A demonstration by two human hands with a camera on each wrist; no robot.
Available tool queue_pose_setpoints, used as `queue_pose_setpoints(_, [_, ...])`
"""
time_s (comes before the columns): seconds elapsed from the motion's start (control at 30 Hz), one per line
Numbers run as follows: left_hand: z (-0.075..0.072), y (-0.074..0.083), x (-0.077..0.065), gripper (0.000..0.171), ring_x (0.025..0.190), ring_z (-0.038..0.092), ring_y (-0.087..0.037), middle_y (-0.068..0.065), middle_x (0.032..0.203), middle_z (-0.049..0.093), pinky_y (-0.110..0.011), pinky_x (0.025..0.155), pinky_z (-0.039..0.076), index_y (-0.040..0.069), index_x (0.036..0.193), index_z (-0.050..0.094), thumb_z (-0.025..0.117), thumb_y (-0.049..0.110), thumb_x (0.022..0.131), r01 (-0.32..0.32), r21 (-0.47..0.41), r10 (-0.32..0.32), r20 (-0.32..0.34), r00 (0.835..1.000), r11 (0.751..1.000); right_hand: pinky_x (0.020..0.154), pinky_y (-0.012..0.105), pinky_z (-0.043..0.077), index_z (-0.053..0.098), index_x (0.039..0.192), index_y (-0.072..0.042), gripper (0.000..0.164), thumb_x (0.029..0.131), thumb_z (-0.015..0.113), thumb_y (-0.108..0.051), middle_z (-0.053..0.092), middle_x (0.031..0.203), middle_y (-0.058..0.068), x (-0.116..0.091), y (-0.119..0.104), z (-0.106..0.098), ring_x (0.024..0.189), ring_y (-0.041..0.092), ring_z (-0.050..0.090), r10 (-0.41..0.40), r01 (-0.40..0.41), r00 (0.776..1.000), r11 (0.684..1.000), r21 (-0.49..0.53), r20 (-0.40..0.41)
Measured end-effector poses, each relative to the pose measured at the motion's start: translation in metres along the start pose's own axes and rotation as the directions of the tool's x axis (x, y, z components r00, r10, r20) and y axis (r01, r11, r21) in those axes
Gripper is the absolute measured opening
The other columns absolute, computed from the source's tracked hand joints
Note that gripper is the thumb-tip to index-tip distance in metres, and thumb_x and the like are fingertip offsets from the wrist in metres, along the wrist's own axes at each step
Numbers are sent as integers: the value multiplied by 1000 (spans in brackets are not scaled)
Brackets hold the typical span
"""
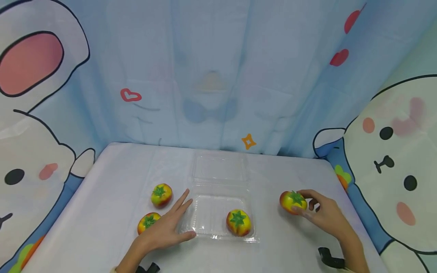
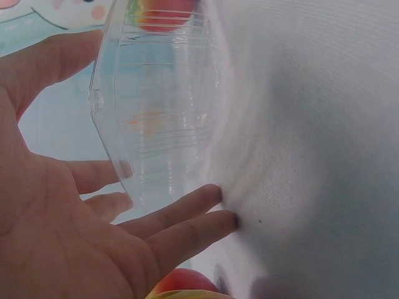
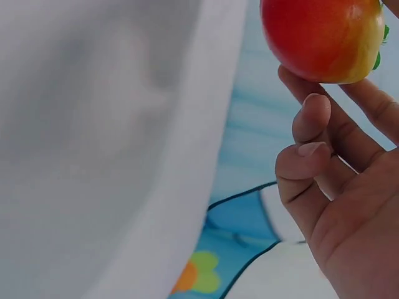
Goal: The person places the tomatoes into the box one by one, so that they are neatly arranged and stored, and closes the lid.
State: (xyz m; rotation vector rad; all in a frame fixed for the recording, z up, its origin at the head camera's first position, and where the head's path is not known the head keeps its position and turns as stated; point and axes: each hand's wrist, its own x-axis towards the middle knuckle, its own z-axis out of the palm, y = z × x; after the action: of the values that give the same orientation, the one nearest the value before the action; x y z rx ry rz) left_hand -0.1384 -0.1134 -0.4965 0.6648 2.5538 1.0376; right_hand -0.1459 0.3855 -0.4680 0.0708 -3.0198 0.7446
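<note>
Off the table at the right, my right hand (image 1: 327, 216) pinches a red-and-yellow fruit (image 1: 292, 202) with a green star-shaped leafy top between thumb and fingers. The right wrist view shows this fruit (image 3: 321, 40) held at the fingertips, clear of the white cloth. My left hand (image 1: 167, 229) has its fingers spread along the left side of a clear plastic clamshell box (image 1: 205, 216), thumb near its front corner. The box lies with its lid (image 1: 220, 167) folded back, away from me. A similar fruit (image 1: 238, 223) sits in the right front part of its tray.
Two more such fruits lie left of the box: one farther back (image 1: 161, 195), the other (image 1: 148, 222) partly hidden behind my left hand. A white cloth (image 1: 273, 174) covers the table. Behind it hangs a blue curtain (image 1: 211, 76) with cartoon prints.
</note>
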Motion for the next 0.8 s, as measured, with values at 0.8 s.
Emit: queue_pose_setpoints(0.8, [1, 2, 1, 97, 159, 37, -37, -3, 182, 1, -62, 117, 47, 10, 168, 30, 73, 55, 93, -2, 11, 2, 0, 1000, 1000, 63, 22, 44, 69, 132, -15, 65, 82, 88, -53, 75, 117, 3, 14, -100, 28, 87, 17, 53, -118, 118, 993, 988, 101, 0])
